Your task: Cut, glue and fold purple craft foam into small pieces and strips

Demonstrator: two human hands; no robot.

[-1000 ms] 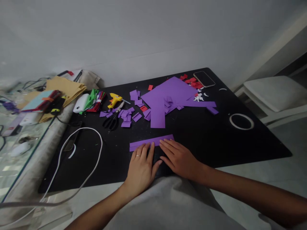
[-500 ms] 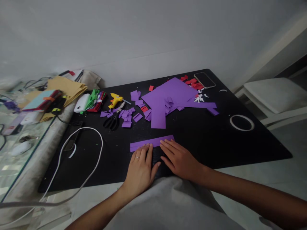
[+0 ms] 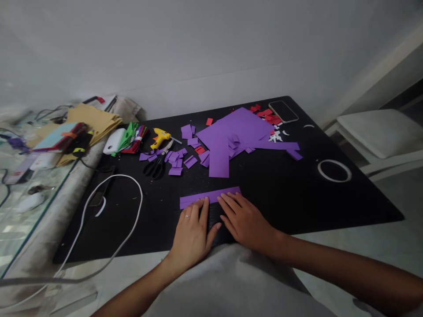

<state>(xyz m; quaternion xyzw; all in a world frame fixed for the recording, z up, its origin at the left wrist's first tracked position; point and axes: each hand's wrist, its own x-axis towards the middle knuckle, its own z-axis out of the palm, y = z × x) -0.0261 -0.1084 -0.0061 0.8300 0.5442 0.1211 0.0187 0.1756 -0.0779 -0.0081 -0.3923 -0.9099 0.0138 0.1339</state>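
Observation:
A long purple paper strip [image 3: 211, 195] lies near the front edge of the black table [image 3: 280, 193], with a lengthwise crease or edge showing at its left part. My left hand [image 3: 193, 226] rests its fingertips on the strip's lower edge, left of centre, fingers stretched out and a ring on one finger. On the strip's right half lie the fingertips of my right hand [image 3: 246, 220], its fingers extended and flat. Both thumbs point inward, apart from each other. My fingers cover part of the strip's lower edge.
Beyond the strip are a large purple sheet [image 3: 243, 125], small purple pieces [image 3: 176, 163], black-handled scissors [image 3: 157, 164], a yellow glue gun [image 3: 161, 136] and a phone [image 3: 283, 111]. A tape ring [image 3: 334, 171] lies right; a white cable [image 3: 140, 207] loops left.
My right hand has slid slightly left along the strip. My left hand stays at nearly the same place, and the view has shifted a little.

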